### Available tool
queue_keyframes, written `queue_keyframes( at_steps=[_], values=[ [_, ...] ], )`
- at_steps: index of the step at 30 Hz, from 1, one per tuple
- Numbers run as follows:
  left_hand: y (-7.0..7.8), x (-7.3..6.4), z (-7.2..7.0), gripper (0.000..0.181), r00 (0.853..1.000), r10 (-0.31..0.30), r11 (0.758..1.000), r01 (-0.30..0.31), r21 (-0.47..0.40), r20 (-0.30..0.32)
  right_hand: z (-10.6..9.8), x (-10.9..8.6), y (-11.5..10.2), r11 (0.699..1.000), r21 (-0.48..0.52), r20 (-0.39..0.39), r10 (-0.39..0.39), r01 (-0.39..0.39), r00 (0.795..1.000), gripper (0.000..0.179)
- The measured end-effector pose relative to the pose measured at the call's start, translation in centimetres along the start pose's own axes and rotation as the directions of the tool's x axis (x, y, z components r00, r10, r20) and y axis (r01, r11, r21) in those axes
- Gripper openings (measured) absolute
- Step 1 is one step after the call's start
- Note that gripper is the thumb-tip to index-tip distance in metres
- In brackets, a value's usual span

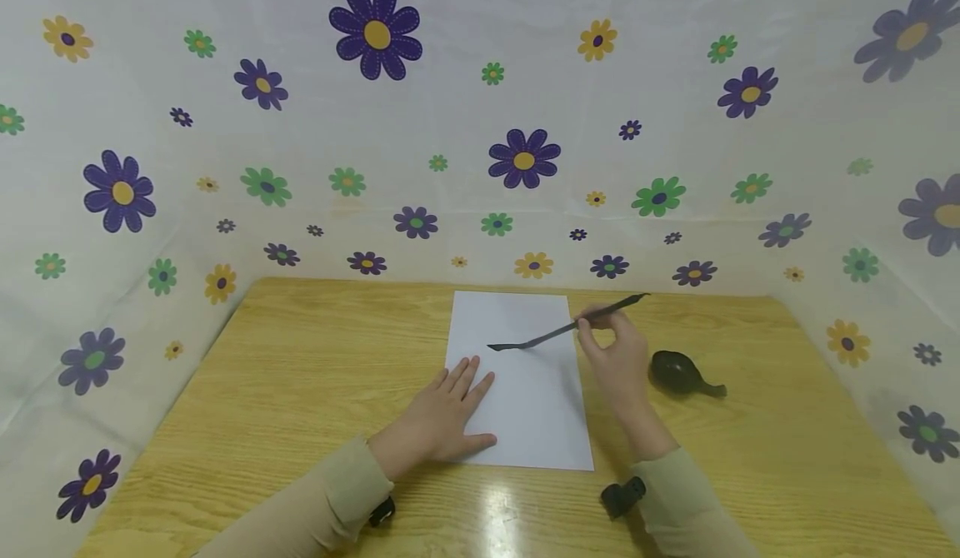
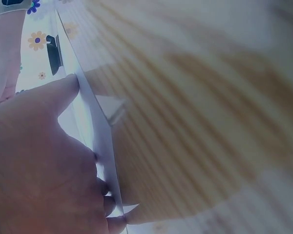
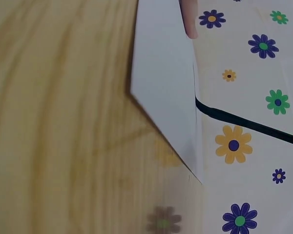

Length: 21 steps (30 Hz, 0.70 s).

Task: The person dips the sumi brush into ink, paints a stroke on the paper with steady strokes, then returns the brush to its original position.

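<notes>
A blank white sheet of paper point(image 1: 525, 408) lies upright on the wooden table. My left hand point(image 1: 442, 416) rests palm-down on its lower left part, fingers spread and thumb out. In the left wrist view, the thumb and fingers of that hand point(image 2: 39, 156) lie along the paper's edge. With thumb and fingertips my right hand point(image 1: 618, 354) pinches a long, slim dark stick point(image 1: 555, 335) by its thicker part. The stick slants down to the left, its flat, bent tip over the sheet's middle. In the right wrist view, the tip of the dark stick point(image 3: 234, 118) meets the paper's edge line.
Right of my right hand, a dark, rounded, gourd-shaped object with a narrow neck point(image 1: 677, 373) lies on the wooden table point(image 1: 322, 358). A white flower-printed cloth point(image 1: 435, 108) walls the table's back and sides. A small black device point(image 1: 622, 496) sits at the right wrist.
</notes>
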<state>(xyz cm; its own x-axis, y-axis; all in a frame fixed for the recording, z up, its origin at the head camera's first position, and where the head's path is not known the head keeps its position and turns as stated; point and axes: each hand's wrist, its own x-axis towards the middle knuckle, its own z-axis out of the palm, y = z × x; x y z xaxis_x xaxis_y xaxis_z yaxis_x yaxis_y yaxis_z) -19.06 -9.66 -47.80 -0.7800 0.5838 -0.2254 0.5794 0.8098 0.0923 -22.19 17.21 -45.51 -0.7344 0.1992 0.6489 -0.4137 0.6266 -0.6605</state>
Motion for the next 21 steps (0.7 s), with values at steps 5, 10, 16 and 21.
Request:
queue_keyframes(
  at_steps=[5,10,16,21],
  values=[
    [0.1,-0.1,-0.1,0.091,1.0,-0.01,1.0,0.01,-0.009,0.005,-0.6,0.0,0.7,1.0,-0.016,-0.018,0.002,-0.002,1.0,0.01],
    [0.0,0.0,0.1,0.09,1.0,-0.011,1.0,0.011,-0.005,0.01,-1.3,-0.1,1.4,0.999,-0.03,-0.034,0.017,-0.019,0.999,0.009],
    [-0.2,0.2,0.5,0.091,1.0,-0.01,1.0,0.01,-0.006,0.0,-2.2,-0.1,1.8,0.999,-0.05,-0.044,0.013,-0.015,0.999,0.008],
    [-0.3,0.2,0.5,0.091,1.0,-0.001,1.0,0.001,-0.01,-0.003,-2.9,-0.2,1.9,0.997,-0.058,-0.031,0.052,-0.053,0.998,0.007]
  ],
)
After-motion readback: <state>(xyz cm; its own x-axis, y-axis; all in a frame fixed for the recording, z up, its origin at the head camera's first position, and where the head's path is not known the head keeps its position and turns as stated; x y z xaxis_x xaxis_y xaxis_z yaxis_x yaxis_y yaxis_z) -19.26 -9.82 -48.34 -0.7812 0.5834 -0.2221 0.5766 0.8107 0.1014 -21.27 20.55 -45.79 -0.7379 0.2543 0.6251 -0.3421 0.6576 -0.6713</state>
